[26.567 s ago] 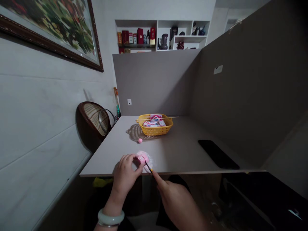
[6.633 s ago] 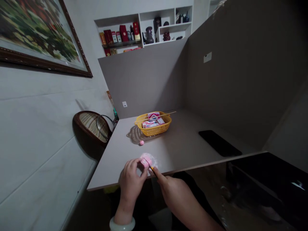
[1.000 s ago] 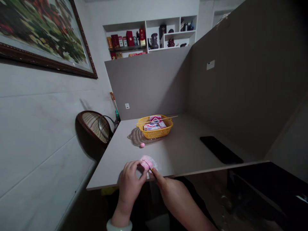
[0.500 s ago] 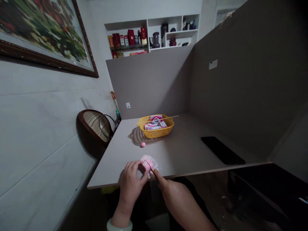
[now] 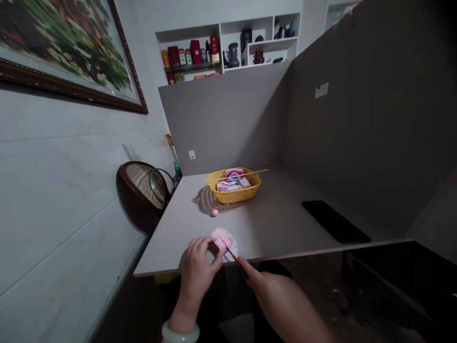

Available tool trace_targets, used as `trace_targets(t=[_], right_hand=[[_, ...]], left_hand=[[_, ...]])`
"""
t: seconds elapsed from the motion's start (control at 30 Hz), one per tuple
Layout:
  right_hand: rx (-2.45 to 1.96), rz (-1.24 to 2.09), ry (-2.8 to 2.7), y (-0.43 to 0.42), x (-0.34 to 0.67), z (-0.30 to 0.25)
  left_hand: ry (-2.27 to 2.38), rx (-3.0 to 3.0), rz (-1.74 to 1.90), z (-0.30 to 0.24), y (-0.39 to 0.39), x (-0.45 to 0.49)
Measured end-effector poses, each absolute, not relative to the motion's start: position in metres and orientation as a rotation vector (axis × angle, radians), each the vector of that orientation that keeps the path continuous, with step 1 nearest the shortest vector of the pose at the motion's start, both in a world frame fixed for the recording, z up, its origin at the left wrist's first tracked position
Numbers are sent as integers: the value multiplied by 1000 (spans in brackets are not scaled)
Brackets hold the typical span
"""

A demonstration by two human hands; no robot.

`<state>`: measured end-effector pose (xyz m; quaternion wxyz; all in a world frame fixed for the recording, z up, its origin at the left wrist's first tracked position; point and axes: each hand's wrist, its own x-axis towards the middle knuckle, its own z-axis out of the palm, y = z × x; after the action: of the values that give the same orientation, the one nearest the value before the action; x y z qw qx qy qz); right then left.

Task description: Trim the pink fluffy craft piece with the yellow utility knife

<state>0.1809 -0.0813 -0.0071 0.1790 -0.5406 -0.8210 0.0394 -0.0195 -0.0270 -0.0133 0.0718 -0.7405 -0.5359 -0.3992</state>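
My left hand [image 5: 200, 267] pinches a small pink lump [image 5: 223, 240] lying on a round pale sheet at the near edge of the grey table [image 5: 271, 224]. My right hand [image 5: 276, 297] is closed round a thin dark tool with a yellow band [image 5: 230, 252], and the tool's tip rests on the pink lump. A jade-coloured bangle [image 5: 180, 332] circles my left wrist. A small pink ball [image 5: 214, 212] lies farther back on the table.
A yellow basket [image 5: 235, 186] with small boxes and a long wooden stick across it stands at the table's back. A black phone [image 5: 335, 221] lies at the right. Grey partitions wall the table behind and right. A brown chair [image 5: 141, 188] stands at left.
My right hand has drawn back slightly toward me, with the tool's tip still on the pink lump. The view has shifted a little; my left hand keeps its pinch.
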Motion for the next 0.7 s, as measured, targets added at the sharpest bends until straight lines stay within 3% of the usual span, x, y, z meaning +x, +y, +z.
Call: trace_targets(t=[0.7], right_hand=[[-1359,184,-2155,-71,165,8]], left_hand=[[-1608,-2197,-1200,-14,-25,-20]])
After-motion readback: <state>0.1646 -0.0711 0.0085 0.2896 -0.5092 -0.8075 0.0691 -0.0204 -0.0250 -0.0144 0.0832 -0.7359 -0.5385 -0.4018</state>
